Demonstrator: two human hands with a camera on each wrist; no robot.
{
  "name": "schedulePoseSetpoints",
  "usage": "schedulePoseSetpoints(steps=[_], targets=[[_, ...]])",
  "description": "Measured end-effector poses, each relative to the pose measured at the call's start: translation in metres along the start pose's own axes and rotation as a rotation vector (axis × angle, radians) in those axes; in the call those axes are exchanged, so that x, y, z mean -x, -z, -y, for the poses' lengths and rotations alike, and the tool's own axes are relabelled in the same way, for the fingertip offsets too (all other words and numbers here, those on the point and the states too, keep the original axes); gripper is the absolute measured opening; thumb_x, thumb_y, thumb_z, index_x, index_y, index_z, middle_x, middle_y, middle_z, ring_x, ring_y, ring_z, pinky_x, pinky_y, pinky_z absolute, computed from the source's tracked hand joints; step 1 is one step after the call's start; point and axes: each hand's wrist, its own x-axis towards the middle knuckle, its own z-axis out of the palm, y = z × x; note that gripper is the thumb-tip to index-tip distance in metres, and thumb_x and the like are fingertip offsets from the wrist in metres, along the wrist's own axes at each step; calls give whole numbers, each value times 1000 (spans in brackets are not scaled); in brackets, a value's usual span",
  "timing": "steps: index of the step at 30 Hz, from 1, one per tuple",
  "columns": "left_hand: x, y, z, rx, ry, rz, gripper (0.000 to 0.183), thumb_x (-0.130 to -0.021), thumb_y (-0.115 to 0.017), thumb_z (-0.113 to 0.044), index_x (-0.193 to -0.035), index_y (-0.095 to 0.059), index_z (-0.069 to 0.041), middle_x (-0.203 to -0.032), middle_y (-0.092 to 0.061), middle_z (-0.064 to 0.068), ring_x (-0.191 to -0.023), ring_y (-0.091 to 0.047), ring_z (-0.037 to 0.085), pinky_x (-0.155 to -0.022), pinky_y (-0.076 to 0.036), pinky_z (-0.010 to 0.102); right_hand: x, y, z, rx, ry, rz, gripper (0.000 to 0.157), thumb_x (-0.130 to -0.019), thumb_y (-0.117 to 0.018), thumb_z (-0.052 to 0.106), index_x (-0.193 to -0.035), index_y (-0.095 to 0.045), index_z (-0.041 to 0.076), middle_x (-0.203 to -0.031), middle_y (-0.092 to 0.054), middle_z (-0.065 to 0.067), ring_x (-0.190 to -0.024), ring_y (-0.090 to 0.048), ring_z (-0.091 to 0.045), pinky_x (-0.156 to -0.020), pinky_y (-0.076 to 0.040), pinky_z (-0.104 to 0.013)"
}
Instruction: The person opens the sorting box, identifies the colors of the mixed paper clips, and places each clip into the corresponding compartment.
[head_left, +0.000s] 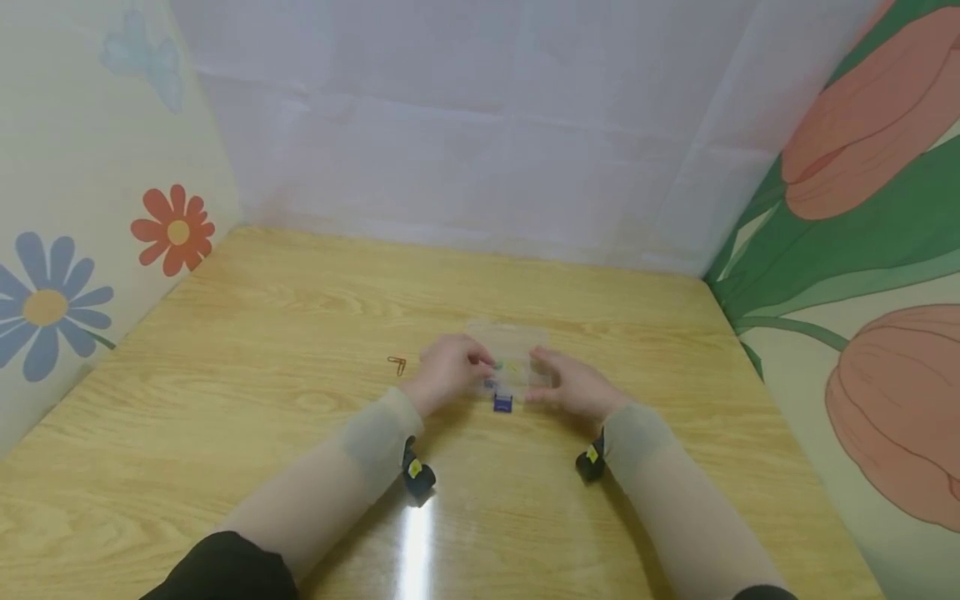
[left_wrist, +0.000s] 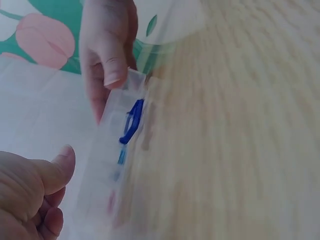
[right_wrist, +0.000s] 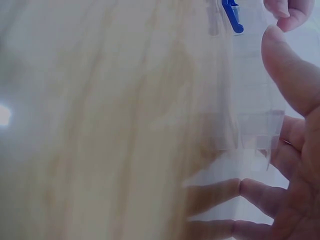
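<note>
A clear plastic compartment box (head_left: 517,337) with a dark blue latch (head_left: 502,404) at its front sits on the table. Small green, yellow and blue pieces show inside it. My left hand (head_left: 452,371) is over its left part, fingers loosely bent. In the left wrist view a gap separates the thumb (left_wrist: 62,162) from the bent fingers, and nothing shows between them. My right hand (head_left: 576,387) holds the box's right end, its thumb (left_wrist: 115,67) at the front corner and its fingers round the end wall. In the right wrist view, the lower fingers (right_wrist: 260,195) reach the tabletop.
Two brownish-orange paper clips (head_left: 397,364) lie on the wooden table (head_left: 300,317), left of the left hand. A white sheet (head_left: 480,150) hangs behind the table. Panels with painted flowers stand at the left and right. Both wrists wear small dark cameras (head_left: 417,479).
</note>
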Motion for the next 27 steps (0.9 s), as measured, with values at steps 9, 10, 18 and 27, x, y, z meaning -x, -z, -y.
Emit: schedulePoseSetpoints(steps=[9,10,18,27], targets=[[9,28,27,28,10,-80,16,-90,-69,-24,-100,-73,-12,-99,-67,4,-93,-58,23,-82,-45,43,-1,-2,-2,-6,-13,-15,92,-77,-71,57,-151,-31,20,-155,-29,-2,-142,-24,-26,-114,-15,-49],[10,31,30,29,15,-86,16,-90,-69,-23,-101,-72,-12,-100,-67,4,-94,-58,23,-83,-45,43,-1,-3,-2,-7,-13,-16,91,-77,-71,56,-151,-31,19,-155,-30,-2,-142,-25,-26,-114,-15,-49],[21,51,52,45,85,-105,17,-93,-66,-23,-103,-72,-11,-102,-68,5,-89,-57,23,-75,-45,39,0,-4,-1,3,-21,-17,91,-77,-72,55,-150,-32,20,-154,-33,-1,-142,-26,-26,-114,-16,-48],[30,65,64,6,116,-133,15,-93,-65,-22,-100,-72,-10,-101,-69,6,-90,-60,24,-79,-44,43,-1,-6,-2,-3,-13,-36,89,-78,-73,53,-150,-33,19,-155,-30,-2,-142,-26,-26,-114,-16,-48]])
